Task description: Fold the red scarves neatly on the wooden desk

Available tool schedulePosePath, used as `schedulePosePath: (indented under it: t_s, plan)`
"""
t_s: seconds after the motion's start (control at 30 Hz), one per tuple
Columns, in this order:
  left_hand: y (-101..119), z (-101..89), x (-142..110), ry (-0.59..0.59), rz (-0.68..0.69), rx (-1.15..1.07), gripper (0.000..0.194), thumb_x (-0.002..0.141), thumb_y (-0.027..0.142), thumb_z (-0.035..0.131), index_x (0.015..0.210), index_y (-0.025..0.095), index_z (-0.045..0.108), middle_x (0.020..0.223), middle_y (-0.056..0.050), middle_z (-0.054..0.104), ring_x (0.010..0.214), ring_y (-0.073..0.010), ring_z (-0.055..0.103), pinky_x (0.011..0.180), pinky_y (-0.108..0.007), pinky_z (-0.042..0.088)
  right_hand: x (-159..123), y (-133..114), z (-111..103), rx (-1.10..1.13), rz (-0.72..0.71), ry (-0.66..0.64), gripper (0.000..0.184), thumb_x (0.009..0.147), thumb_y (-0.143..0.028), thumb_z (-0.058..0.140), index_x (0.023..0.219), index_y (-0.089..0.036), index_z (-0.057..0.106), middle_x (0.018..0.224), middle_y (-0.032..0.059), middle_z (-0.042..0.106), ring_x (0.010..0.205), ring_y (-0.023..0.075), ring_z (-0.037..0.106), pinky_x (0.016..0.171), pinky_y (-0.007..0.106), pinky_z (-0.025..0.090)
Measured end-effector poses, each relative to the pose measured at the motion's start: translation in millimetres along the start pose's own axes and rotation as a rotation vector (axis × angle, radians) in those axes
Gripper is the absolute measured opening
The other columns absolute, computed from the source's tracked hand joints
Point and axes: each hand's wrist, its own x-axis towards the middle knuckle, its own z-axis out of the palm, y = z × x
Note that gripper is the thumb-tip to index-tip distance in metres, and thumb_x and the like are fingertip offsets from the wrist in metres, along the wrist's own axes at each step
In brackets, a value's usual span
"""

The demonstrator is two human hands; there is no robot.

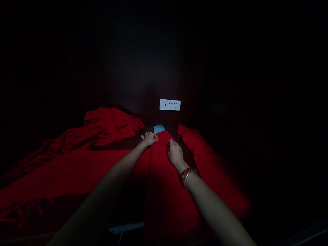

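A red scarf lies in a long folded strip, running from the far side of a dark surface toward me. My left hand is at the left edge of its far end, thumb and fingers closed on the cloth. On the opposite edge, my right hand is curled closed on the fabric, with a red band and a silver bangle at the wrist. Part of the scarf passes left beneath my left forearm as a flat red fringed cloth; whether it is the same piece I cannot tell.
A rumpled red fringed cloth is heaped at the back left. Another folded red cloth lies on the right. Just beyond the scarf's far end is a small light-blue flat item. A white socket plate is on the dark wall.
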Motion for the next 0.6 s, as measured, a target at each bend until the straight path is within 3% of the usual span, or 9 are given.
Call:
schedulePosePath:
  t_s: [0.13, 0.27, 0.37, 0.47, 0.53, 0.57, 0.6]
  plan:
    - [-4.9, 4.6, -13.4, 0.147, -0.074, -0.024, 0.028, 0.078, 0.031, 0.035, 0.1, 0.026, 0.051, 0.105, -0.008, 0.046, 0.101, -0.0236, 0.04, 0.078, -0.039, 0.034, -1.0, -0.8, -1.6, -0.087, -0.004, 0.029, 0.028, 0.08, -0.012, 0.026, 0.102, -0.017, 0.043, 0.101, 0.0117, 0.047, 0.092, 0.02, 0.041, 0.074, 0.03, 0.033]
    - [-31.0, -20.7, -38.8, 0.174, -0.114, -0.006, 0.039, 0.081, 0.037, 0.027, 0.117, 0.024, 0.036, 0.113, -0.011, 0.039, 0.104, -0.0235, 0.039, 0.078, -0.036, 0.037, -2.6, -3.7, -4.1, -0.088, -0.209, -0.013, 0.027, 0.082, -0.016, 0.027, 0.096, -0.019, 0.049, 0.101, 0.0095, 0.047, 0.096, 0.0192, 0.039, 0.079, 0.03, 0.03]
    - [-71.4, -58.6, -76.3, 0.101, -0.128, 0.163, 0.048, 0.079, 0.043, 0.03, 0.122, 0.022, 0.031, 0.119, -0.014, 0.035, 0.108, -0.0276, 0.035, 0.081, -0.041, 0.034, -3.1, -5.2, -3.3, -0.051, -0.35, -0.101, 0.026, 0.082, -0.017, 0.029, 0.094, -0.019, 0.052, 0.095, 0.0068, 0.051, 0.091, 0.0159, 0.043, 0.079, 0.026, 0.031]
    - [-127.1, -104.7, -121.8, 0.068, -0.24, 0.389, 0.057, 0.07, 0.05, 0.044, 0.12, 0.023, 0.035, 0.13, -0.014, 0.025, 0.116, -0.035, 0.02, 0.084, -0.054, 0.022, -2.6, -5.6, -0.5, -0.05, -0.344, -0.105, 0.027, 0.082, -0.018, 0.029, 0.096, -0.018, 0.052, 0.096, 0.0075, 0.052, 0.089, 0.0159, 0.044, 0.078, 0.025, 0.032]
    - [-164.9, -131.6, -150.2, 0.058, -0.489, 0.37, 0.063, 0.06, 0.049, 0.057, 0.114, 0.019, 0.043, 0.124, -0.018, 0.034, 0.112, -0.0415, 0.024, 0.078, -0.06, 0.022, -2.1, -5.8, 1.2, -0.066, -0.348, -0.096, 0.028, 0.083, -0.018, 0.028, 0.097, -0.017, 0.052, 0.096, 0.0085, 0.052, 0.09, 0.0168, 0.044, 0.079, 0.026, 0.032]
    - [-181.2, -142.2, -162.8, 0.062, -0.582, 0.297, 0.067, 0.053, 0.043, 0.065, 0.11, 0.012, 0.047, 0.117, -0.023, 0.041, 0.108, -0.0425, 0.031, 0.077, -0.056, 0.027, -1.9, -6.0, 1.8, -0.072, -0.353, -0.093, 0.028, 0.083, -0.019, 0.028, 0.097, -0.017, 0.052, 0.096, 0.009, 0.052, 0.091, 0.0172, 0.044, 0.08, 0.026, 0.031]
    - [-194.5, -150.8, -174.1, 0.114, -0.552, 0.22, 0.065, 0.052, 0.036, 0.068, 0.106, 0.006, 0.05, 0.109, -0.025, 0.048, 0.103, -0.0401, 0.038, 0.077, -0.051, 0.032, -1.8, -6.3, 2.2, -0.077, -0.361, -0.092, 0.028, 0.083, -0.019, 0.028, 0.098, -0.016, 0.052, 0.098, 0.0096, 0.052, 0.093, 0.0175, 0.044, 0.081, 0.027, 0.031]
